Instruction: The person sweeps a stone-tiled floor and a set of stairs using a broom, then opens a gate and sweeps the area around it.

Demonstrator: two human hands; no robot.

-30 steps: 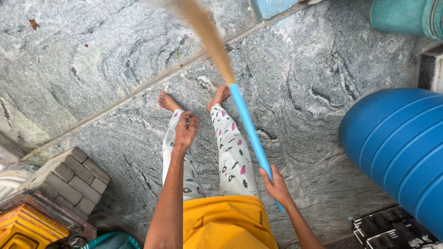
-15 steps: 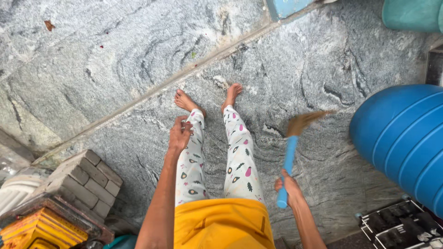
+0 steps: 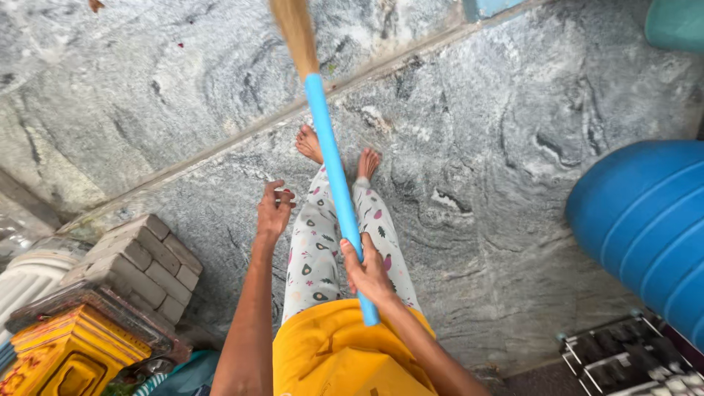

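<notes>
Broom: we see the broom (image 3: pixel 334 169) run from near centre, over our legs, to the far floor (image 3: pixel 513 147), bristles at the top edge.
Right hand: our right hand (image 3: pixel 367 273) is wrapped around the blue handle near its lower end, arm stretched forward.
Left hand: our left hand (image 3: pixel 273 211) hangs free left of the handle, fingers loosely curled, holding nothing.

Daylight is even and soft across the granite floor (image 3: pixel 469 147); shadows are faint and no glare shows. The broom (image 3: pixel 334 169) is smeared by motion at its bristle end, above the feet. The blue barrel (image 3: pixel 645 227), right of the broom, bulges with edge distortion. Focus elsewhere is sharp.
</notes>
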